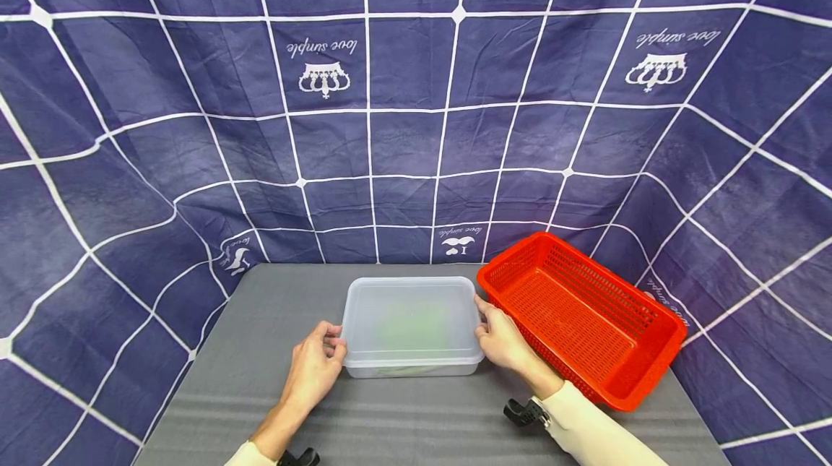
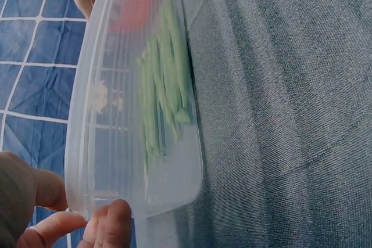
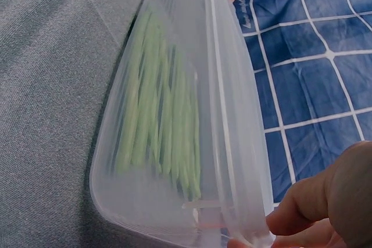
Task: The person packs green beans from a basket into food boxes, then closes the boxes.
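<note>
A clear plastic food container (image 1: 412, 371) with a translucent lid (image 1: 409, 318) sits flat on the grey cloth. Long green stalks, like green beans (image 2: 165, 65), lie in a bunch inside it; from above they show only as a blurred green patch. At the container's left end, my left hand (image 1: 315, 361) pinches the rim, thumb by the lid edge and fingertips lower down. My right hand (image 1: 503, 336) holds the opposite end the same way, thumb and fingers at the lid's edge (image 3: 232, 126). The lid lies level on the box.
A red perforated plastic basket (image 1: 572, 314) stands angled to the right, close beside my right hand and forearm. Grey cloth (image 1: 260, 329) covers the table. A blue curtain with white grid lines (image 1: 409, 141) encloses the back and both sides.
</note>
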{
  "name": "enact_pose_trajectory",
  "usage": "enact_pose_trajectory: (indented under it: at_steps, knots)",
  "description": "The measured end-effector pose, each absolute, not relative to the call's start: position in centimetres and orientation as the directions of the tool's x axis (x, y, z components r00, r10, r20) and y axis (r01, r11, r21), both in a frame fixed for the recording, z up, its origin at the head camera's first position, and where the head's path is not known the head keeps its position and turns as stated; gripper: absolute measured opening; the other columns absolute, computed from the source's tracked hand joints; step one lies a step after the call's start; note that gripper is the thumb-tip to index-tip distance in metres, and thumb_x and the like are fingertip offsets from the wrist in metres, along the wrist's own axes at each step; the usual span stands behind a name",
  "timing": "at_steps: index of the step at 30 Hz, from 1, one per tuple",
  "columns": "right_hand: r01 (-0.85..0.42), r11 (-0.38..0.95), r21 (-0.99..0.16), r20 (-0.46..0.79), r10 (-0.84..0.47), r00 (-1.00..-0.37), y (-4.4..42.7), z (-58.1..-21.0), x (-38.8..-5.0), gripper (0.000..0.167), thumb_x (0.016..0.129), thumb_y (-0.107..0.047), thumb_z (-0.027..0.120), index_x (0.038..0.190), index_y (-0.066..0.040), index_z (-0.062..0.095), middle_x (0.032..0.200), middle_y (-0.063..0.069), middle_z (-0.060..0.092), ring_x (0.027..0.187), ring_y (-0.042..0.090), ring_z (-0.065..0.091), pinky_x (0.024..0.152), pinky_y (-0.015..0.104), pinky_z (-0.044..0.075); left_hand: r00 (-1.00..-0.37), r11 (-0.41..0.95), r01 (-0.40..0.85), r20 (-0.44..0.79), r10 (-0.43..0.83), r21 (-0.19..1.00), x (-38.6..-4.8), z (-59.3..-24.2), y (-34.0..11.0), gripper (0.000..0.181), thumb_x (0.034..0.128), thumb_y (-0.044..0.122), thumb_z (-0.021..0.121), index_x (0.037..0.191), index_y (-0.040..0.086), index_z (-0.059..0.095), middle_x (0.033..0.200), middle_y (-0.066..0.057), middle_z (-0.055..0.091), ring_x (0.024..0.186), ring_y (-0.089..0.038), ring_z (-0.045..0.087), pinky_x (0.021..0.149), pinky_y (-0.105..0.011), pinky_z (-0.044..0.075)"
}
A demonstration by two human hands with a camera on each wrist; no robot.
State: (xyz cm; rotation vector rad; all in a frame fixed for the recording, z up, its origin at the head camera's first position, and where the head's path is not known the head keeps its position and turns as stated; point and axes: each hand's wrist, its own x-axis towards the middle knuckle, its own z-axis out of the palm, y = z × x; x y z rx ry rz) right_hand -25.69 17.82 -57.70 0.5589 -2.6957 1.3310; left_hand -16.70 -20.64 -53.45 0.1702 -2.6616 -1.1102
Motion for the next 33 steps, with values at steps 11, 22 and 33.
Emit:
enact_pose_trajectory:
  at_steps: [11,22,33]
  knots:
    - [-0.293,0.679,-0.673,0.175,-0.239,-0.955,15.4,-51.9,-22.6,0.07,0.098,0.008,0.068,0.164,0.022,0.049,0.174,0.042,0.049,0.165,0.056,0.051,0.136,0.068,0.043,-0.96,0.775,0.027,0.232,-0.156,0.632,-17.2,-53.4,-20.2,0.041,0.1051,0.011,0.079,0.145,0.003,0.073,0.127,-0.019,0.076,0.099,-0.029,0.081,0.085,-0.047,0.065]
    - [-0.388,0.763,-0.517,0.246,-0.302,-0.921,13.4,-52.3,-24.3,0.067,0.113,-0.012,0.071,0.166,0.02,0.048,0.18,0.039,0.043,0.169,0.057,0.045,0.14,0.069,0.038,-0.968,0.881,0.202,0.224,0.113,0.427,-20.6,-52.3,-18.5,0.069,0.1116,0.035,0.076,0.171,0.007,0.055,0.185,-0.025,0.041,0.163,-0.053,0.051,0.114,-0.078,0.055]
    - [-0.395,0.8,-0.452,0.202,-0.34,-0.919,12.9,-53.0,-26.2,0.071,0.116,-0.023,0.07,0.168,0.019,0.046,0.182,0.04,0.037,0.173,0.057,0.037,0.144,0.065,0.031,-0.985,0.901,0.169,0.098,0.141,0.4,-22.8,-53.4,-18.1,0.08,0.1167,0.049,0.065,0.181,0.007,0.042,0.195,-0.021,0.022,0.182,-0.048,0.023,0.128,-0.085,0.043]
